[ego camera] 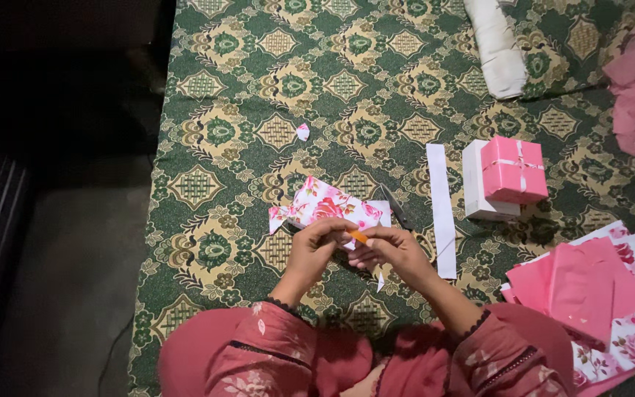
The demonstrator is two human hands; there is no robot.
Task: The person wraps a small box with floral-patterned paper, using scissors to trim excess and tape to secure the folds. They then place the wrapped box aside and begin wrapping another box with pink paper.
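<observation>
My left hand (pixel 316 245) and my right hand (pixel 387 250) meet over the green patterned cloth (pixel 244 110). Between their fingers is a small orange object (pixel 359 237); what it is I cannot tell. Both hands pinch it just in front of a parcel wrapped in rose-print paper (pixel 328 206), which lies on the cloth with its ends twisted. A tiny white scrap (pixel 380 281) hangs below my right hand.
A long white paper strip (pixel 441 209) lies right of the parcel, with dark scissors (pixel 400 207) beside it. A pink gift box (pixel 514 169) sits on a white box (pixel 473 191). Pink and rose-print sheets (pixel 597 290) lie at right. A white roll (pixel 497 48) lies at top. A paper scrap (pixel 303 131) lies alone.
</observation>
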